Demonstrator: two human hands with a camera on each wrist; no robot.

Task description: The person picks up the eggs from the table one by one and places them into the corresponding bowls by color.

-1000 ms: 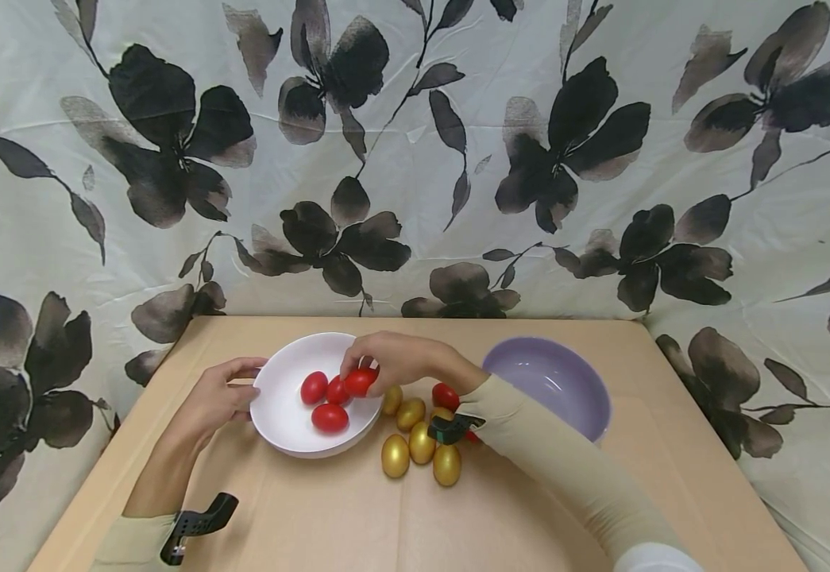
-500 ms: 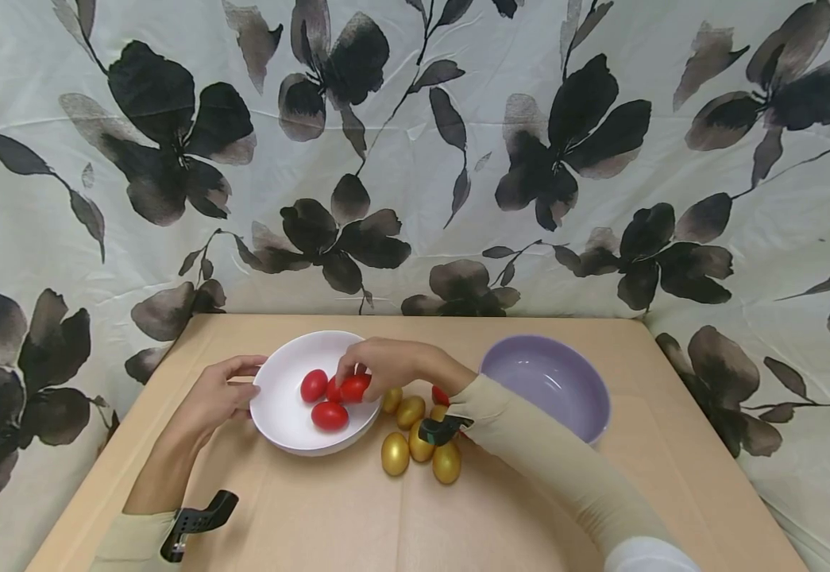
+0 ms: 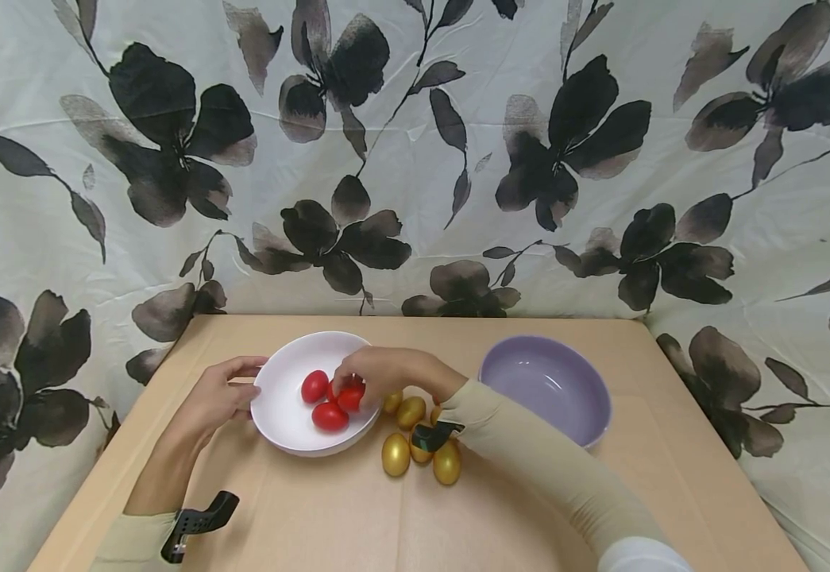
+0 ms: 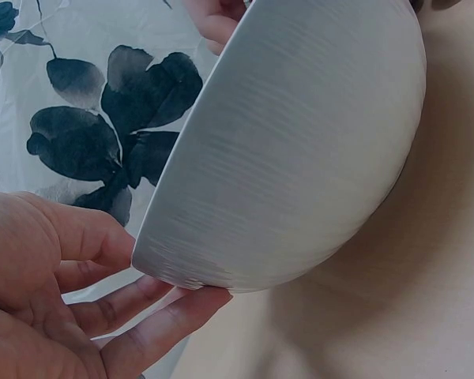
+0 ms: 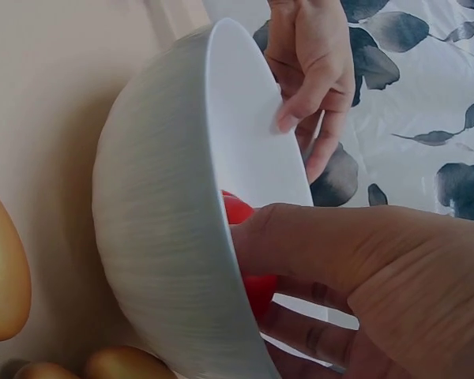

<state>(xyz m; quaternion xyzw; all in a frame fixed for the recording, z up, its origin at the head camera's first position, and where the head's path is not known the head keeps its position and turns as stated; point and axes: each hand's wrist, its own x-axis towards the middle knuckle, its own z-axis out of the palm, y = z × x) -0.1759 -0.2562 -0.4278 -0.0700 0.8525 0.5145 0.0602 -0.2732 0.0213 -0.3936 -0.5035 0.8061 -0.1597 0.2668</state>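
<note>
My left hand (image 3: 220, 397) grips the left rim of a white bowl (image 3: 280, 413). In the left wrist view its thumb is at the rim and its fingers (image 4: 174, 324) lie under the outer wall. Inside the bowl's right side, my right hand (image 3: 382, 372) pinches a red egg (image 3: 352, 397), low among other red eggs (image 3: 330, 416). The right wrist view has the thumb on this red egg (image 5: 258, 296), with the bowl wall hiding its near side. Several gold eggs (image 3: 395, 454) lie on the table right of the bowl, some under my right wrist.
A purple bowl (image 3: 543, 381) stands at the back right, partly behind my right sleeve. The light wooden table (image 3: 329, 516) ends at a flower-printed cloth (image 3: 457, 159). Black wrist straps (image 3: 203, 516) sit on both forearms.
My right hand has moved slightly left and down, bringing the red egg lower into the white bowl. The forearm now covers the red eggs beside the gold ones. The left hand stays still.
</note>
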